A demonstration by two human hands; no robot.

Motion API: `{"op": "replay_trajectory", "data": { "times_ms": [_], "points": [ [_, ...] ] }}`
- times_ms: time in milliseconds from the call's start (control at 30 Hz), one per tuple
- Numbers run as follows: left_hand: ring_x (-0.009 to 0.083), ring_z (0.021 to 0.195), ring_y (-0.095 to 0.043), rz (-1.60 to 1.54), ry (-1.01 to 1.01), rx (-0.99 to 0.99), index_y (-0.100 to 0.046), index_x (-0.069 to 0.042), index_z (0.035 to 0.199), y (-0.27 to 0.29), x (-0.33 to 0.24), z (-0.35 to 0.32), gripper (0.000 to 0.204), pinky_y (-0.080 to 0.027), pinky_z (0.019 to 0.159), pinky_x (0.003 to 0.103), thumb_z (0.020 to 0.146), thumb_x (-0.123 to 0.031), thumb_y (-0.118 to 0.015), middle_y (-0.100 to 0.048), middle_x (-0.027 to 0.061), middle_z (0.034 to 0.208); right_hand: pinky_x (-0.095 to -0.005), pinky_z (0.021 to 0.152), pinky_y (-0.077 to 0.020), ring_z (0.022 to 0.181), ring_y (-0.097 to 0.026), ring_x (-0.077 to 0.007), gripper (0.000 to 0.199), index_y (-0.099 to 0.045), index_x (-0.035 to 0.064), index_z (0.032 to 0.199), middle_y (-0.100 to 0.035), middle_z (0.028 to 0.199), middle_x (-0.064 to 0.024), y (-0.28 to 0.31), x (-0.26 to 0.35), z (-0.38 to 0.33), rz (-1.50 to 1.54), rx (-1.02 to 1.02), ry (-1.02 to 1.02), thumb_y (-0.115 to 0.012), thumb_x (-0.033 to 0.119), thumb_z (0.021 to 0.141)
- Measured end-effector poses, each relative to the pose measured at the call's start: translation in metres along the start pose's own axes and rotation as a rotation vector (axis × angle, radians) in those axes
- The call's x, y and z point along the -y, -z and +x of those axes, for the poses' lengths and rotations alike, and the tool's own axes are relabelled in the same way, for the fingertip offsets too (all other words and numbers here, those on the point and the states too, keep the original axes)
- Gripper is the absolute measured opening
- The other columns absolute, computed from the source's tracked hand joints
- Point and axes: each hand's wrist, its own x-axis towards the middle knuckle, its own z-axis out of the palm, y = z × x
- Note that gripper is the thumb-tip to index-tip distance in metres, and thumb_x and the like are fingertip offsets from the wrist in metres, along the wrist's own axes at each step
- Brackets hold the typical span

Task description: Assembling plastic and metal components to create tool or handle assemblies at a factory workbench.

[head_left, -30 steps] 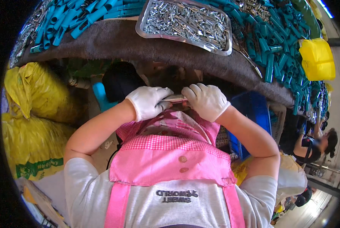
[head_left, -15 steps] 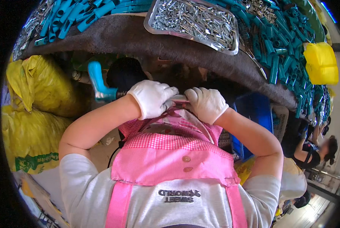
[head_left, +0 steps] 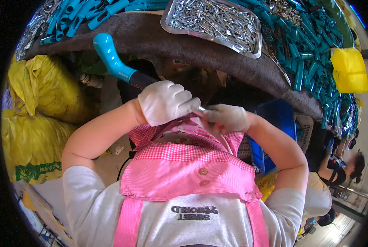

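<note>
Head view: gloved hands close together above the pink apron [head_left: 188,177].
Left hand [head_left: 165,103]: clamped around the teal-handled tool [head_left: 111,57], whose handle juts out toward the upper left.
Right hand [head_left: 229,118]: blurred, beside a silver metal end [head_left: 201,109]; cannot tell its grip.
Dark-covered bench [head_left: 151,40]: ahead, bearing a metal tray [head_left: 252,54].

A close, downward fisheye view from the wearer's head (left camera), over the pink apron [head_left: 184,177].
</note>
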Motion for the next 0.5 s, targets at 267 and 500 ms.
{"op": "replay_trajectory", "data": {
  "times_ms": [267,500],
  "points": [
    [0.0223,0.068,-0.059,-0.257,0.391,0.207,-0.059,-0.007,0.1,0.001,0.001,-0.007,0.031,-0.049,0.062,0.034,0.073,-0.023,-0.058,-0.058,0.0068,0.075,-0.0396,0.053,-0.0443,0.061,-0.058,-0.0301,0.037,-0.051,0.0017,0.094,-0.058,0.071,-0.0146,-0.008,0.005,0.002,-1.002,-0.635,0.561,-0.053,0.038,0.088],
    [0.0199,0.064,-0.055,0.044,-0.058,-0.071,-0.058,-0.007,0.101,0.011,0.01,-0.004,0.03,-0.045,0.055,0.033,0.073,-0.016,-0.057,-0.053,0.0045,0.07,-0.0192,0.037,-0.0202,0.043,-0.025,-0.0072,0.056,-0.054,0.0042,0.091,-0.04,0.058,0.0028,-0.011,-0.035,0.021,1.108,0.785,0.187,-0.04,0.058,0.088]
  ]
}}
